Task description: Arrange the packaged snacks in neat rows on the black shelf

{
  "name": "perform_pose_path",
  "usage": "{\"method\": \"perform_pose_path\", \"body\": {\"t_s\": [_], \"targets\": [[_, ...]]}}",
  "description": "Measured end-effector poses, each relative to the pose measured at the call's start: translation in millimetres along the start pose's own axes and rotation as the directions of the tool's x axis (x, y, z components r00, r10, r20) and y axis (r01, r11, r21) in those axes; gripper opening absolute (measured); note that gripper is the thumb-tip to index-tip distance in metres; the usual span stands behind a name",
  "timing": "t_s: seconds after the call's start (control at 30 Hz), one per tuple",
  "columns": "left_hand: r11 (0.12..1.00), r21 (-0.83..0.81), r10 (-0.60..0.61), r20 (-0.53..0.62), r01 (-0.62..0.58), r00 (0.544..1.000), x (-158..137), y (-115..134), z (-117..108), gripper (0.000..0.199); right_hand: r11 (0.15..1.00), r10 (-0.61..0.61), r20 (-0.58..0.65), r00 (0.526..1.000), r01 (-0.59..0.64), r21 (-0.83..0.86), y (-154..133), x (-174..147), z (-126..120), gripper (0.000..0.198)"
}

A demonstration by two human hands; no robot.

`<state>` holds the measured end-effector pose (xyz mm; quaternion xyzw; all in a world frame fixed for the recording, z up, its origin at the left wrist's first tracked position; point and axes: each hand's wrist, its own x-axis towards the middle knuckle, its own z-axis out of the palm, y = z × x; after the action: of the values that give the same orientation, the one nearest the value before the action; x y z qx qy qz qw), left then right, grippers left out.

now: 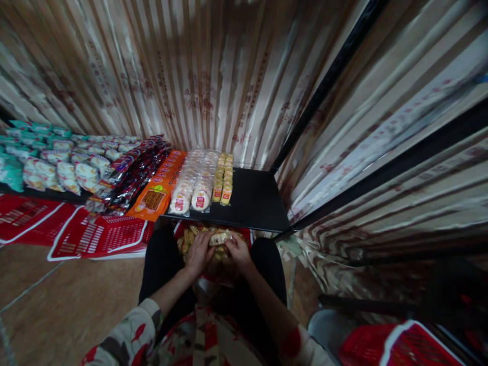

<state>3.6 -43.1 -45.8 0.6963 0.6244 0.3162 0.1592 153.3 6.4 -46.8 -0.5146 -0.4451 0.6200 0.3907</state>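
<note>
A small snack pack in clear wrap (220, 238) is held between my two hands, just past my knees. My left hand (199, 252) has its fingers closed at the pack's left end. At the right end, my right hand (238, 250) pinches it. Below them, many similar yellowish wrapped snacks (221, 256) fill a red container between my legs, its sides mostly hidden by my hands and knees. On the black shelf (257, 198) just beyond, yellow snack packs (221, 183) stand in two rows next to round white wrapped crackers (190, 190).
Left along the shelf lie orange packets (158, 185), dark shiny packets (131, 175), white bags (68, 168) and green bags (11, 170). Red baskets (99, 234) sit under it. Pleated curtains (213, 76) hang behind, with a black post (316, 107). Another red basket (404, 345) is at lower right.
</note>
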Motion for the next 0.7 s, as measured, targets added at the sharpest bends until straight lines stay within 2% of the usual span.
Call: {"method": "perform_pose_path", "body": {"t_s": [0.1,0.27,0.53,0.7], "targets": [[1.0,-0.029,-0.004,0.01,0.005,1.0,-3.6,2.3,-5.3,0.046,0.997,0.049,-0.007,0.999,-0.048,0.058,-15.6,-3.8,-10.1,0.043],[0.998,-0.048,-0.043,0.022,0.044,0.999,-1.3,14.9,-12.1,0.044,0.979,0.083,-0.045,0.995,-0.073,0.193,-30.4,-8.3,-18.5,0.034],[0.999,-0.037,0.035,0.032,-0.034,0.999,12.4,26.8,-15.4,0.038,0.951,0.129,-0.049,0.99,-0.109,0.29,-35.3,-11.5,-19.2,0.029],[0.997,-0.064,0.043,0.05,-0.039,0.998,20.5,32.4,-18.3,0.032,0.948,0.137,-0.021,0.99,-0.125,0.293,-43.4,-13.4,-24.7,0.046]]}}
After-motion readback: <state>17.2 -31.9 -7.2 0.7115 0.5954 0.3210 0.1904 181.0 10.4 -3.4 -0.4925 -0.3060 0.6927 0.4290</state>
